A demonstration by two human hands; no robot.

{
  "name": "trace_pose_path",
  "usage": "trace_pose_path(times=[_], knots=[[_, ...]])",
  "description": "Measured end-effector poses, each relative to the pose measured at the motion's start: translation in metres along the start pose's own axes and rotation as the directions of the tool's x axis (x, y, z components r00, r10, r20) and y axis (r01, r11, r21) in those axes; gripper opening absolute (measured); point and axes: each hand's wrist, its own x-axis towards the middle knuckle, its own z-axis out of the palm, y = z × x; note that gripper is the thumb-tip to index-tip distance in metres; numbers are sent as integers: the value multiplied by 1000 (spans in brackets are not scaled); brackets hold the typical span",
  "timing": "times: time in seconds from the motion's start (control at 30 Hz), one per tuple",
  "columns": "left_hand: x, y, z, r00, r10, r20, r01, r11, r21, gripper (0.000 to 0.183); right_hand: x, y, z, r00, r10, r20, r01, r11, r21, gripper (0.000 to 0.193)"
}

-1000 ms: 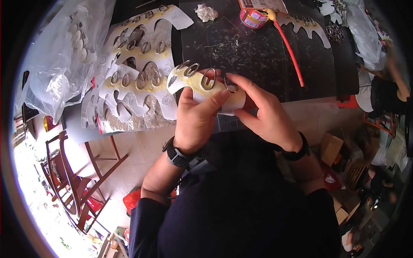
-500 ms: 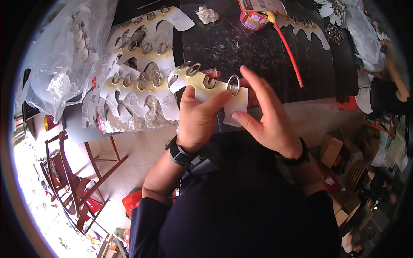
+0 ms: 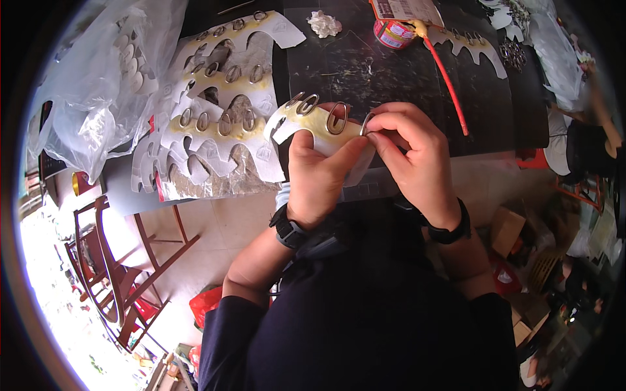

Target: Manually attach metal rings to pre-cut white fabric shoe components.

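Observation:
A white cut-out card (image 3: 318, 125) with scalloped edges and a yellowish smear carries several oval metal rings (image 3: 336, 118) along its upper part. My left hand (image 3: 319, 173) grips this card from below, its thumb lying on the front near the right end. The fingers of my right hand (image 3: 417, 153) are closed around the rightmost metal ring (image 3: 366, 124), which now shows edge-on. The card's right end is partly hidden by my fingers. To the left, similar ringed cards (image 3: 215, 127) lie overlapped on a plastic-covered sheet.
A pink tub (image 3: 393, 34) stands at the back, with a red stick (image 3: 447, 85) slanting beside it. A crumpled white tissue (image 3: 324, 25) lies left of it. Clear plastic bags (image 3: 98, 91) bulge at the far left. Another ringed card (image 3: 473, 45) and a pile of metal rings (image 3: 512, 55) lie back right.
My right hand has gone from spread fingers beside the card to a pinch on the rightmost ring. That ring has turned edge-on, and the card's right end has tilted away.

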Motion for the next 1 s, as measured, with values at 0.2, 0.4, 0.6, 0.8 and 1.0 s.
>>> trace_pose_path(times=[0.2, 0.4, 0.6, 0.8, 1.0], knots=[[-11, 17, -8, 996, -67, 63, 67, 998, 9, 45, 0, -5, -12, 981, 147, 126, -171, 963, 209, 12], [-24, 53, -46, 787, 615, 50, -500, 588, 636, 55, -12, -6, -26, 971, -7, 239, 11, 1000, -17, 14], [26, 72, 5, 779, 63, 624, -554, 534, 638, 31, 3, -32, -36, 958, -176, 225, 216, 962, -169, 14], [21, 61, 12, 785, -218, 580, -197, 799, 567, 26, 15, -35, -47, 926, -317, 206, 360, 905, -227, 15], [-9, 30, 17, 901, -375, 218, 429, 845, -319, 21, 17, -19, -34, 829, -523, 197, 557, 747, -363, 26]])
